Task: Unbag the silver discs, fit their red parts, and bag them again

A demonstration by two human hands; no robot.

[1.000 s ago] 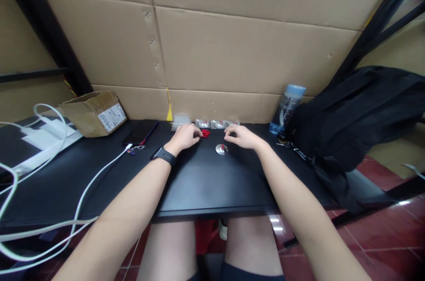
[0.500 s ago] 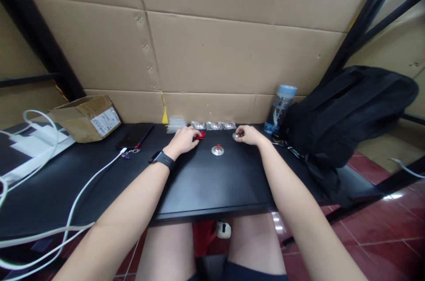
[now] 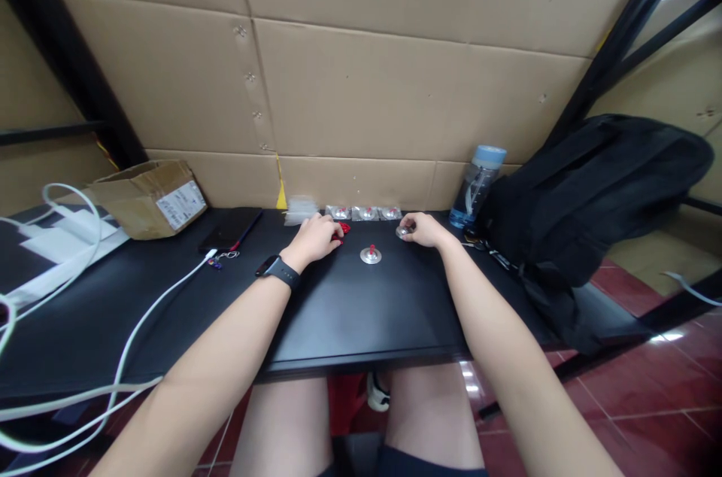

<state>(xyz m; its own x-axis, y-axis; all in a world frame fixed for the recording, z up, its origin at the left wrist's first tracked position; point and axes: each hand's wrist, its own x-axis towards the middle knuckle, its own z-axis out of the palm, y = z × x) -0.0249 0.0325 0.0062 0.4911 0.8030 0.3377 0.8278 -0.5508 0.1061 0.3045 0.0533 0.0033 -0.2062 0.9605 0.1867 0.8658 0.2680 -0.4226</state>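
My left hand (image 3: 316, 238), with a dark watch on its wrist, is at the small pile of red pieces (image 3: 344, 227). Its fingers are bent together, and a bit of red shows at the fingertips. Across the table, my right hand (image 3: 424, 229) pinches the edge of a shiny silver disc (image 3: 402, 232) at table level; the fingers hide part of it. Between the hands and closer to me, another round silver disc (image 3: 370, 256) lies flat with a red peg (image 3: 372, 249) standing up from its middle.
Clear plastic bags (image 3: 301, 209) and several small packets (image 3: 365, 214) line the cardboard wall. On the right stand a water bottle (image 3: 477, 186) and a black backpack (image 3: 587, 191). A cardboard box (image 3: 147, 199), a dark phone-like slab (image 3: 230, 229) and white cables (image 3: 135, 330) occupy the left.
My left fingers have drawn in slightly at the red pieces. My right hand stays at the silver disc, and the disc with the peg has not moved.
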